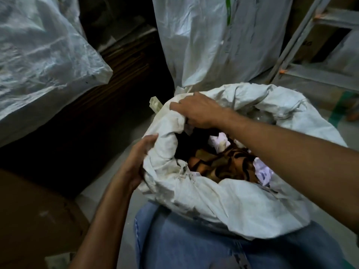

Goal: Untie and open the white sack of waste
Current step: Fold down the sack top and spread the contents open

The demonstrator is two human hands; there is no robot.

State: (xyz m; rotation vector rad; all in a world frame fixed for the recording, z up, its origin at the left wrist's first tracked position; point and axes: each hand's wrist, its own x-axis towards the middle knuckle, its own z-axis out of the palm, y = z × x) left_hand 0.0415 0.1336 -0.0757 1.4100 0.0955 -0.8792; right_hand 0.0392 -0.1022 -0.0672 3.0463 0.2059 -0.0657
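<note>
The white sack [223, 199] stands in front of my knees, its mouth open and its rim rolled outward. Inside I see waste [229, 164]: orange and black striped scraps and pale paper bits. My left hand [138, 158] grips the rolled rim on the sack's left side. My right hand [200, 110] reaches across from the right and clutches the far left part of the rim, fingers curled into the fabric. No tie is visible around the mouth.
A large white sack [42, 59] leans at the upper left and another [219, 39] stands behind. A metal ladder [303, 41] rises at the right. A brown cardboard box [33, 216] sits at the lower left. My jeans-clad leg [194, 245] is below the sack.
</note>
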